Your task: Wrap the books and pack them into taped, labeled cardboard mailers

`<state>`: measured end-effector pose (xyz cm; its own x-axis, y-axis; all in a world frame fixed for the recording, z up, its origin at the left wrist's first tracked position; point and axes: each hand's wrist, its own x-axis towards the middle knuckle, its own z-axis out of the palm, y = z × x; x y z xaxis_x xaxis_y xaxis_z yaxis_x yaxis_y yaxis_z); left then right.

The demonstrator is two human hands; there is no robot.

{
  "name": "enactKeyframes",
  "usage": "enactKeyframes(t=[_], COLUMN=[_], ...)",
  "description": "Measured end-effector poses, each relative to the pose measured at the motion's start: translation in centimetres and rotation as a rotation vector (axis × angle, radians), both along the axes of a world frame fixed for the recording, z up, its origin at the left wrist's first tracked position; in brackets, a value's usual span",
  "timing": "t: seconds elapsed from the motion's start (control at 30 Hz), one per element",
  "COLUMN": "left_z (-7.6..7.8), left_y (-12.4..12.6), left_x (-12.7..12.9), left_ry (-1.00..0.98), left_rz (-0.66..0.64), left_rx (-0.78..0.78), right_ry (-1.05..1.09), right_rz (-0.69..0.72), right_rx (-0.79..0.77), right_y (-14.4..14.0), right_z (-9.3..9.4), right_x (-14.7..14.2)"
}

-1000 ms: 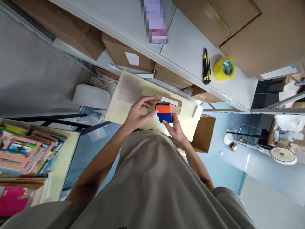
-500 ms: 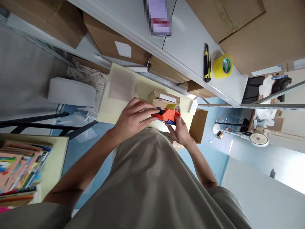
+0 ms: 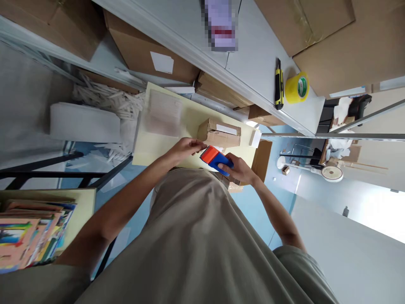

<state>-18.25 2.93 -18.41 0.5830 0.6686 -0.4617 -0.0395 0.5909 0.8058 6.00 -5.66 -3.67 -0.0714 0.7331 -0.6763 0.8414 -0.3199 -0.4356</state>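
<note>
While both hands meet low over the near table edge, lines run near to far:

R hand: right hand point(image 3: 241, 169) wraps the orange-and-blue tape dispenser point(image 3: 215, 158) from its near-right end, thumb over the blue part; closed grip, holding it.
L hand: left hand point(image 3: 185, 148) sits just left of the dispenser, fingers curled narrow, tips pinched at or right beside the orange end; can't tell what, if anything, is between them.
Dispenser: long axis runs upper-left to lower-right, orange end toward L hand, blue end in R palm. Blocky plastic, two-tone, looks tilted.
Key relation: small cardboard box point(image 3: 220, 134) lies just beyond the dispenser, apart from it; L fingertips nearer it than R hand.
Box look: brown, flat, white label on top.
Table: pale yellow table point(image 3: 148, 147), box toward its far-right part.
Far: utility knife point(image 3: 279, 84) and yellow tape roll point(image 3: 296, 88) on grey shelf point(image 3: 253, 55), well apart.
</note>
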Motion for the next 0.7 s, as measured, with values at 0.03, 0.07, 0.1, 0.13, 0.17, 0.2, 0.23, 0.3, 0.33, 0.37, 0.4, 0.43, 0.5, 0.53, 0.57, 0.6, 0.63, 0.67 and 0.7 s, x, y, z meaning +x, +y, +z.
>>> enactKeyframes(t=[0.03,0.07,0.1,0.13,0.17,0.2,0.23,0.3,0.33,0.37,0.4,0.43,0.5,0.53,0.57,0.6,0.63,0.67,0.7], left_z=[-0.8,-1.4,-1.8,-2.0,-2.2,-2.3,-2.4,-2.8,-3.2,-3.7,-4.3,-4.9,-6.2,-6.8,-7.4,-7.8,-8.2,-8.6,-9.0], left_y=[-0.3,-0.6,-1.0,-1.3,-1.6,-1.9,-2.0,-1.7,-1.3,-0.9,-0.3,0.3,1.3,1.7,2.0,2.2,2.2,2.2,2.2], left_x=[0.4,0.8,1.1,1.4,1.8,2.1,2.4,3.0,3.4,3.7,4.0,4.3,5.1,5.5,5.9,6.3,6.7,7.0,7.2], left_ry=[-0.015,-0.029,-0.042,-0.054,-0.066,-0.077,-0.086,-0.091,-0.088,-0.079,-0.069,-0.059,-0.044,-0.035,-0.024,-0.011,0.003,0.016,0.026], left_rz=[0.025,0.056,0.087,0.114,0.138,0.158,0.178,0.245,0.293,0.348,0.403,0.453,0.519,0.536,0.549,0.562,0.578,0.593,0.607], left_rx=[-0.048,-0.083,-0.103,-0.111,-0.111,-0.108,-0.106,-0.125,-0.145,-0.167,-0.187,-0.201,-0.214,-0.222,-0.235,-0.254,-0.275,-0.294,-0.307], right_ry=[-0.015,-0.034,-0.055,-0.076,-0.096,-0.114,-0.131,-0.173,-0.200,-0.234,-0.273,-0.311,-0.367,-0.382,-0.391,-0.394,-0.394,-0.392,-0.388], right_rz=[-0.016,-0.024,-0.021,-0.008,0.013,0.039,0.070,0.136,0.168,0.196,0.215,0.222,0.220,0.218,0.219,0.227,0.235,0.240,0.243], right_rx=[-0.032,-0.057,-0.078,-0.098,-0.117,-0.131,-0.145,-0.179,-0.202,-0.225,-0.247,-0.265,-0.289,-0.293,-0.292,-0.289,-0.285,-0.282,-0.286], right_y=[0.6,1.3,1.9,2.6,3.4,4.3,5.2,7.2,8.3,9.4,10.5,11.5,13.3,14.1,14.8,15.4,15.9,16.3,16.7], right_z=[0.1,0.3,0.5,0.7,1.1,1.7,2.5,4.4,5.5,6.7,7.7,8.6,9.7,9.8,9.7,9.3,8.8,8.3,7.7], right_x=[-0.2,-0.3,-0.4,-0.4,-0.3,-0.1,0.2,1.1,1.6,2.1,2.6,3.1,3.6,3.7,3.7,3.5,3.3,3.0,2.7])
